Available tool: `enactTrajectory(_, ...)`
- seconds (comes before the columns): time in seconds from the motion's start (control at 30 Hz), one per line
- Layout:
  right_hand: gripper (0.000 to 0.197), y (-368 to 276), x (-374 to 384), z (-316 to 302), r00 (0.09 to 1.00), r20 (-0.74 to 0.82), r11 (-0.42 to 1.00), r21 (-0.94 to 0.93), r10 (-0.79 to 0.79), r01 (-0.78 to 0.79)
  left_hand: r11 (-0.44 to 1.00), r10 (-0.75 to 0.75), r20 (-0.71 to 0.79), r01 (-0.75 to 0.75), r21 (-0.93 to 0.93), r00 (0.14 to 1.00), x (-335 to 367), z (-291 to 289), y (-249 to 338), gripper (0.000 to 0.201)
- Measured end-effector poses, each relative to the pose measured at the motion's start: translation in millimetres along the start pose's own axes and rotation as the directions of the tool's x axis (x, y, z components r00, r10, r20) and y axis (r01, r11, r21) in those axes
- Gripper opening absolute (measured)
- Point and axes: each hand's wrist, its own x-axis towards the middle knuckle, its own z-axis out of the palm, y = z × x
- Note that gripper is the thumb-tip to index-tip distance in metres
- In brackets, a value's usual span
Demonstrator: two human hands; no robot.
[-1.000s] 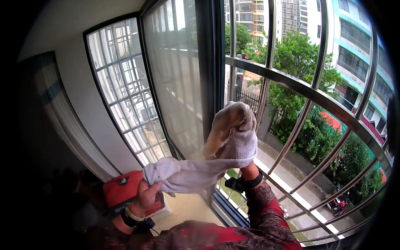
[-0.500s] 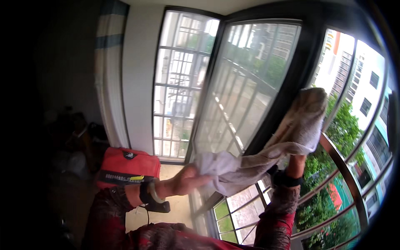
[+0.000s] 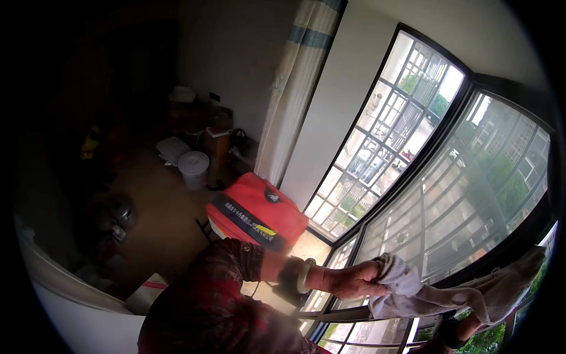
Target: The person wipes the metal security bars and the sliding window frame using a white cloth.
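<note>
A whitish-grey cloth (image 3: 427, 300) stretches between my two hands at the lower right. My left hand (image 3: 355, 279) is closed on its bunched near end, beside the window glass. The far end of the cloth wraps over my right hand like a mitt and hides its fingers; only the right wrist (image 3: 470, 326) with a black band shows below. The covered hand lies by the dark frame of the glass window sash (image 3: 454, 200). A pale bangle (image 3: 305, 276) and a dark band circle my left wrist.
A red box-shaped bag (image 3: 259, 206) stands by the wall below the striped curtain (image 3: 292, 94). Farther left are a white lidded bucket (image 3: 194, 168) and a metal pot (image 3: 122, 212) on the dim floor. A tall gridded window (image 3: 389, 135) lies behind the sash.
The view has swung left and tilted, so the room shows more and the window, cloth and hands sit farther right and lower. Both hands stay with the cloth.
</note>
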Motion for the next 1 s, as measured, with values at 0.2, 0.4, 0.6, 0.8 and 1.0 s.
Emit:
enactTrajectory(0.2,0.081,63,-37,6,0.868,-0.018,0.841,-0.257,-0.496,0.475,0.977,-0.213,-0.091,0.211,-0.038,0.973,-10,-18,-19,0.022)
enactTrajectory(0.4,0.039,79,-179,15,0.945,-0.049,0.917,0.260,0.325,-0.302,0.938,-0.314,-0.214,0.337,0.078,0.925,-48,-19,-65,0.032)
enactTrajectory(0.6,0.045,65,-256,-6,0.894,0.184,0.827,0.339,0.410,-0.449,0.854,-0.157,-0.211,0.240,0.462,0.965,-58,-30,-65,0.019)
enactTrajectory(0.8,0.060,23,-225,-8,0.957,-0.010,0.955,-0.071,0.289,-0.289,0.880,-0.391,-0.425,0.467,0.089,0.816,-58,-34,-37,0.039)
enactTrajectory(1.0,0.058,1,-200,-22,0.841,0.202,0.861,-0.024,0.502,-0.508,0.904,-0.407,-0.286,0.427,0.008,0.868,-49,-15,-33,0.047)
